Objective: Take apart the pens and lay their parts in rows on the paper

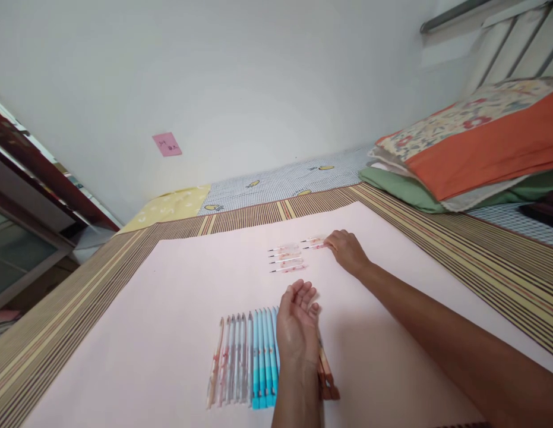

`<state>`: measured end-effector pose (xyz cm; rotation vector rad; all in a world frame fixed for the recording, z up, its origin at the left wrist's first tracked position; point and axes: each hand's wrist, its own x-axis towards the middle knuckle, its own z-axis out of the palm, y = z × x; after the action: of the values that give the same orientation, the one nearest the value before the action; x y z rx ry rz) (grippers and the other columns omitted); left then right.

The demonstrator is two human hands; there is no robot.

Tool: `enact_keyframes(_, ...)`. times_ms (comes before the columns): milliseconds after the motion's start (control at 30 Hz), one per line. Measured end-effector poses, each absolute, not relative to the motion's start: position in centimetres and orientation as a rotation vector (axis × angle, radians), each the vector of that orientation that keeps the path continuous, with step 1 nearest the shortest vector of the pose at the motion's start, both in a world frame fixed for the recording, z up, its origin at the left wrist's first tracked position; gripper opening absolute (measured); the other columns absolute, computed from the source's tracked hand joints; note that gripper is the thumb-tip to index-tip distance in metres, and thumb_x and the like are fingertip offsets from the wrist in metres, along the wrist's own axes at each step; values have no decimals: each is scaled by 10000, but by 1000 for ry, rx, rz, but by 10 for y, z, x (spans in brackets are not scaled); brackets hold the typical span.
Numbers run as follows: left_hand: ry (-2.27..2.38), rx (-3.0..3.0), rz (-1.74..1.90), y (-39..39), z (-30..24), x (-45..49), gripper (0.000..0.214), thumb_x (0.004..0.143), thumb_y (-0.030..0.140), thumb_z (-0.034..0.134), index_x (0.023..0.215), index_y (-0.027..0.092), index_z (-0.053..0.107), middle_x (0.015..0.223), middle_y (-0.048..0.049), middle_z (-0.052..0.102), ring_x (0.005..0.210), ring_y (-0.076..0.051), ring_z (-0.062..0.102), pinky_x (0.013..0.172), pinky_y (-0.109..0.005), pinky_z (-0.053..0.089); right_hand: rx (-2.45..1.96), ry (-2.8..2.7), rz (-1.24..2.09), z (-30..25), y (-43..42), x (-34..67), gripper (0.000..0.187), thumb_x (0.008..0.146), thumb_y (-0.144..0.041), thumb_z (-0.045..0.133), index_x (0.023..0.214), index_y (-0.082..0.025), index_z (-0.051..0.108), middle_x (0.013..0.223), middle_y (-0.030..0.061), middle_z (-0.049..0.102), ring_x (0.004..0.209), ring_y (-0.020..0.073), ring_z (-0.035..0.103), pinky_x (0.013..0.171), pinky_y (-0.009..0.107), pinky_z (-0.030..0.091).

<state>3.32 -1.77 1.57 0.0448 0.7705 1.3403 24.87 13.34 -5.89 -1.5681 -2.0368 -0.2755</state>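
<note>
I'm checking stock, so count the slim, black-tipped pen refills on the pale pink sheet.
6 in view: four refills in one column, two more beside the right hand, which may hide others.

Wall [258,89] plain, off-white; pink note [167,144] on it, handwriting too small to read. Striped mat [436,238] below; checked cloth [276,185] and yellow cloth [171,209] along wall. Folded bedding [503,139], orange/floral, piled right. Grey bar [454,16] upper right. Dark red frame [40,160] far left. Light soft, even.

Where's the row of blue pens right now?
In the head view, the blue pens lie at lower centre on the pale pink sheet, between the clear pens and the left hand.
</note>
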Motion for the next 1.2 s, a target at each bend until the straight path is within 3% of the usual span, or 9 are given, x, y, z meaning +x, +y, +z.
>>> enact_keyframes(1200, 765, 49, 1332, -18, 11, 35, 182, 906, 241, 629, 863, 97, 732, 909, -132, 706, 772, -170, 680, 603, -225, 499, -1584, -1996, -343, -59, 135, 248, 184, 988, -237, 500, 919, -186, 663, 951, 113, 682, 900, 262, 526, 773, 362, 311)
